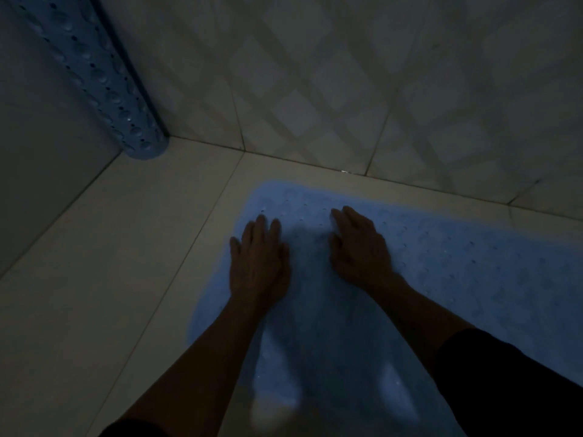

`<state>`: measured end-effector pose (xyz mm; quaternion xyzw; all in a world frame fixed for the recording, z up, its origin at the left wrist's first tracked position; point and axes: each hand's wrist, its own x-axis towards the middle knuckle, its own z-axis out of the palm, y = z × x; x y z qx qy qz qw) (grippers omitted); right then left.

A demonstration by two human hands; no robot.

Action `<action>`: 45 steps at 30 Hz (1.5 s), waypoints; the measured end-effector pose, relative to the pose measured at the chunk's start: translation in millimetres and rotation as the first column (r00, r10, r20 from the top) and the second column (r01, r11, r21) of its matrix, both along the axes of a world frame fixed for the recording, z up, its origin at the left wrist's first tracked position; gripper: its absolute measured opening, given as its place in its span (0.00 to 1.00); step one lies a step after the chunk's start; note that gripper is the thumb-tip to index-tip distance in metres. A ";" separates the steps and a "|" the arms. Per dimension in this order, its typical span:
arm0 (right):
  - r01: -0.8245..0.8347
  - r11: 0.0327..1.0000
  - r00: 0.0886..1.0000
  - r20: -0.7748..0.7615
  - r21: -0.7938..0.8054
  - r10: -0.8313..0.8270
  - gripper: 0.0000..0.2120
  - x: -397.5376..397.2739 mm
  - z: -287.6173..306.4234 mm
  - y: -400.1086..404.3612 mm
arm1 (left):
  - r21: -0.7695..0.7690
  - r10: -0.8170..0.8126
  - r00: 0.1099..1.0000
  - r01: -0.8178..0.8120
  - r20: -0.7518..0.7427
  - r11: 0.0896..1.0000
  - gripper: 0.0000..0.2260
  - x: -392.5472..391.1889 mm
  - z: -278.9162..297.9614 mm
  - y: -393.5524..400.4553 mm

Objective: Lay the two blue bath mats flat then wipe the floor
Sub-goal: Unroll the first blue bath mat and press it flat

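While the light is poor, the main facts can be read. One mat [426, 263] lies spread on the floor [110, 279] near the wall [347, 89], its far edge running just beside the wall's base. Both hands rest on it palm down near its far left corner. The left hand [257, 263] has its fingers straight and slightly spread, flat on the surface. The right hand [359, 247] also lies on the mat with fingers extended, perhaps a little bent at the tips; neither hand grips anything.

The second mat [94, 74] stands rolled and upright in the corner, well apart from the hands, its lower end on the floor.

Judgement on handling: the perforated, dimpled surface suggests a rubbery sheet, soft and flexible rather than stiff, light enough for one hand. The flat mat appears to need only pressing outward to settle it. The roll will likely hold some curl once opened and may spring back; it is best taken round its middle, laid down, then unrolled by its free edge with the other hand pinning the start. If wet, both could be slippery, though wetness cannot be confirmed here. No cloth for wiping is visible.
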<state>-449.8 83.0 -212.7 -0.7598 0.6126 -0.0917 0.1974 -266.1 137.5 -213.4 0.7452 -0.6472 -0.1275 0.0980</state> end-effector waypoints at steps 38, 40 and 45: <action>-0.051 0.996 0.977 -0.212 -0.076 0.034 0.30 -10.5 -32.2 -9.7 | 0.050 -0.141 0.971 0.134 0.192 0.990 0.26 -4.7 -21.8 -43.1; -0.054 0.995 0.976 -0.213 -0.085 0.034 0.30 -9.9 -34.6 -10.1 | 0.053 -0.138 0.968 0.130 0.208 0.990 0.27 -5.8 -22.0 -42.6; -0.028 0.997 0.984 -0.175 -0.068 0.016 0.30 -11.0 -40.3 -10.2 | 0.115 -0.104 0.986 0.089 0.131 0.989 0.26 -5.5 -24.9 -44.2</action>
